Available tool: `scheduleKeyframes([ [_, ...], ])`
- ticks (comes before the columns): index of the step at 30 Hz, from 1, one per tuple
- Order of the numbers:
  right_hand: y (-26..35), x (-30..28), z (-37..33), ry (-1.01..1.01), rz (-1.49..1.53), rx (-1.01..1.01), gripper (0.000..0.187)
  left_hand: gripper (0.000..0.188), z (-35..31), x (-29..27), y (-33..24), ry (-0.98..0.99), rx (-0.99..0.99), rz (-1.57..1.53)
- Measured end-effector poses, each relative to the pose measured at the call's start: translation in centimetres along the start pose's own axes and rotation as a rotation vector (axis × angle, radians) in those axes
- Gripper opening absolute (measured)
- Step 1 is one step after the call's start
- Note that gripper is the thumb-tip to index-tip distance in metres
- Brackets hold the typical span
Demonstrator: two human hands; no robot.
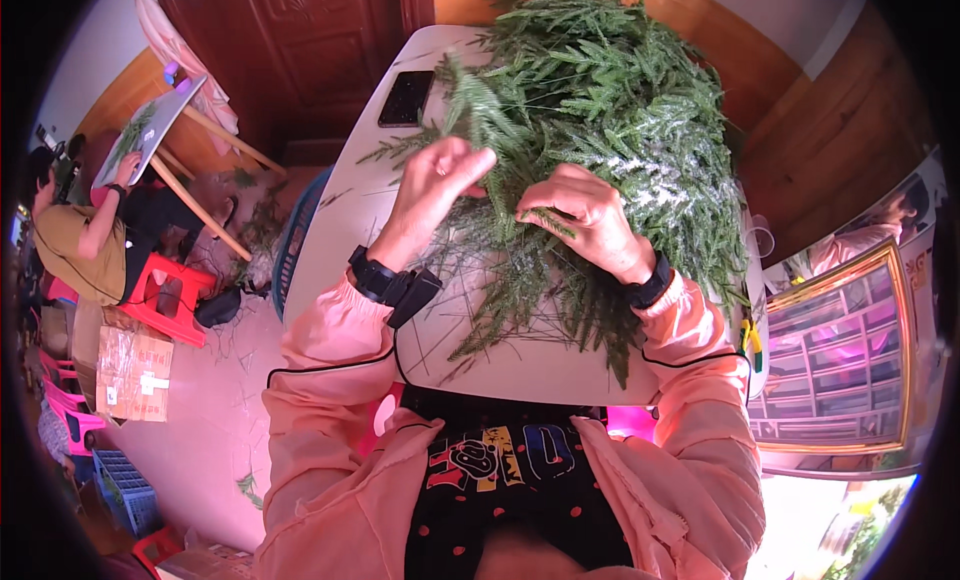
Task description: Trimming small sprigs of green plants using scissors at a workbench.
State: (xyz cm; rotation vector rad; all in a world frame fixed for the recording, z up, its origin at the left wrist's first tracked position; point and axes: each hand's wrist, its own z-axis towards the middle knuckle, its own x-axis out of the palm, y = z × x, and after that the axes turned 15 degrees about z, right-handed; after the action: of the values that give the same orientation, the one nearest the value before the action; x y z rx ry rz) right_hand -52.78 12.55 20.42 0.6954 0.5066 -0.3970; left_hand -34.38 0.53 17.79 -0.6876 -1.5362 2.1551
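Note:
Over a white table (pixel 350 205), both my hands work at green artificial fir sprigs. My left hand (pixel 440 175) is closed, thumb pointing right, at a long fir branch (pixel 478 105) that is smeared by motion; its fingertips are partly hidden. My right hand (pixel 590 215) pinches a small sprig (pixel 548 221) between thumb and fingers, with the tip sticking out to the left. Close beyond and to the right lies a big heap of fir branches (pixel 620 90), some whitish with glare or frosting. Loose sprigs and thin stems (pixel 450 320) are scattered beneath my hands.
A dark phone (pixel 406 98) lies at the table's far left. Yellow-handled pliers or cutters (pixel 752 345) are at the right edge. A blue basket (pixel 300 230) stands left of the table. Further left, another person (pixel 85 235) sits on a red stool (pixel 170 298) near cardboard boxes (pixel 133 372).

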Motion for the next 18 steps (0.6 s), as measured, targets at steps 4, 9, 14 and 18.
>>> scheduleKeyframes([
  [4, 0.3, 0.7, -0.1, 0.077, -0.019, -0.026, 0.013, 0.033, 1.3, -0.6, 0.6, -0.206, -0.039, -0.172],
  [9, 0.9, 1.6, -0.2, 0.213, 0.087, 0.09, 0.015, 0.036, 1.4, -1.5, 1.0, -0.07, 0.116, -0.206],
  [14, 1.4, 0.8, 0.4, 0.139, 0.269, 0.214, 0.016, 0.034, 0.6, -0.5, 1.1, -0.071, 0.232, 0.066],
  [18, 2.2, -0.8, 1.7, 0.005, 0.287, 0.142, 0.017, 0.035, -0.7, 0.1, -0.4, -0.062, 0.499, 0.684],
])
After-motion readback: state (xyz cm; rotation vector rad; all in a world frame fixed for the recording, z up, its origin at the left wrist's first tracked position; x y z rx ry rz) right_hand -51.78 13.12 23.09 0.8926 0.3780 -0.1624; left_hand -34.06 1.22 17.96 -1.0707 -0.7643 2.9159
